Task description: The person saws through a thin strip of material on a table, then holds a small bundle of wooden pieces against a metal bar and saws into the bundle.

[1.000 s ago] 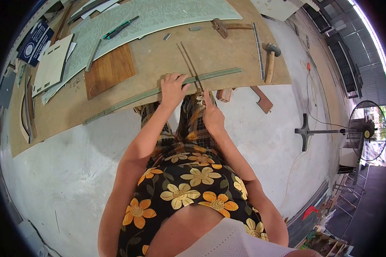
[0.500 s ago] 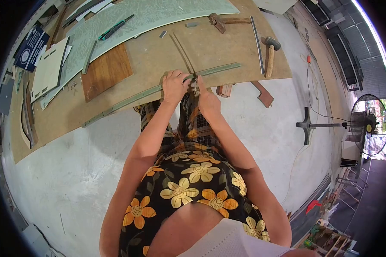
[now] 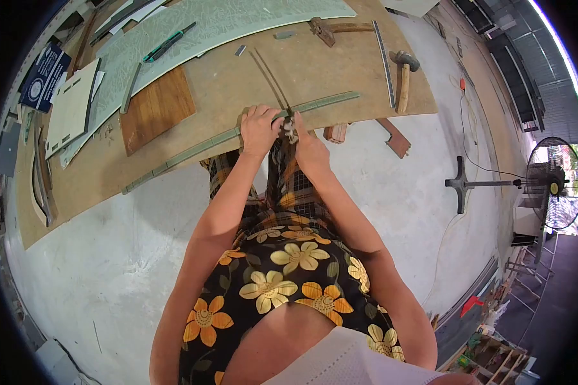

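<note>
A long, narrow green strip (image 3: 196, 149) marked into short segments lies along the near edge of the table. My left hand (image 3: 258, 131) is closed over the strip near its middle, thumb toward the right. Beside it, my right hand (image 3: 311, 151) is closed around a thin tool with a shiny metal part (image 3: 289, 130), its index finger stretched forward at the strip. From there a slim dark rod (image 3: 271, 78) reaches away across the table, with a second dark line alongside. The fingers hide much of the tool; I cannot tell its kind.
On the brown table (image 3: 228, 83) lie a wooden board (image 3: 157, 109), a large patterned green sheet (image 3: 218, 25) with a utility knife (image 3: 169, 42), a rusty hammer (image 3: 324, 31), a metal ruler (image 3: 384, 64) and a mallet (image 3: 404, 83). A standing fan (image 3: 553, 186) is at right.
Both hands stay at the same place on the strip, with only slight movement at the shiny part of the tool. The whole view has shifted a little.
</note>
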Demonstrator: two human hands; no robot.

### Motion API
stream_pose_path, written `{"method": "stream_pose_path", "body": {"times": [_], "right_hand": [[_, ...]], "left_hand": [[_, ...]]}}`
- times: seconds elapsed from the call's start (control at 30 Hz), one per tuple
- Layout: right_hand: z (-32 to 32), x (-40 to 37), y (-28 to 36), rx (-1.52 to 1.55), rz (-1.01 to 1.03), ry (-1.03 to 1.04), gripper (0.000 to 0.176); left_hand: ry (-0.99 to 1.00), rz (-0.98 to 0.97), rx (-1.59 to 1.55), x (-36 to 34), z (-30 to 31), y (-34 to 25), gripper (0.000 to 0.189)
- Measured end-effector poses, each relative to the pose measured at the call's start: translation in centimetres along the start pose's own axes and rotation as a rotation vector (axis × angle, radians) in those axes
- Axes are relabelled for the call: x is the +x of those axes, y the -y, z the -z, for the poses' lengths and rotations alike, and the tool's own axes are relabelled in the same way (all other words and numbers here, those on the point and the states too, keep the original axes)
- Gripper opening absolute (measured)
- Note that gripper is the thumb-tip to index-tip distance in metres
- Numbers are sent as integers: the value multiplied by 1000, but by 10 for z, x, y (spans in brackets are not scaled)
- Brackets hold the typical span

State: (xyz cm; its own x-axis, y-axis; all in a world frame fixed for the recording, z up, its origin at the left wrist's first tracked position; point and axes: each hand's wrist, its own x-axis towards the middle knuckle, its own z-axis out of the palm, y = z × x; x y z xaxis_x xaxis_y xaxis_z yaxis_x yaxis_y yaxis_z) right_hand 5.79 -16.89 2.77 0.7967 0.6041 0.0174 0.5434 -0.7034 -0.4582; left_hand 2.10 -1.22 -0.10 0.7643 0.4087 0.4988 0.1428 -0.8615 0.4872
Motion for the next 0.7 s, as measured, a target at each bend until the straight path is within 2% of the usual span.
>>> {"method": "stream_pose_path", "body": {"times": [0.1, 0.2, 0.3, 0.43, 0.7], "right_hand": [[7, -42, -14, -10, -47, 84, 74], [3, -59, -28, 4, 19, 14, 73], [13, -21, -5, -47, -69, 130, 72], [2, 11, 5, -13, -35, 62, 70], [-4, -67, -34, 24, 0, 15, 73]], "left_hand": [[-3, -4, -4, -2, 1, 0, 19], [-8, -6, 4, -2, 1, 1, 19], [-3, -9, 4, -1, -2, 1, 18], [-5, -7, 20, -1, -1, 0, 19], [-17, -7, 15, -1, 1, 0, 18]]}}
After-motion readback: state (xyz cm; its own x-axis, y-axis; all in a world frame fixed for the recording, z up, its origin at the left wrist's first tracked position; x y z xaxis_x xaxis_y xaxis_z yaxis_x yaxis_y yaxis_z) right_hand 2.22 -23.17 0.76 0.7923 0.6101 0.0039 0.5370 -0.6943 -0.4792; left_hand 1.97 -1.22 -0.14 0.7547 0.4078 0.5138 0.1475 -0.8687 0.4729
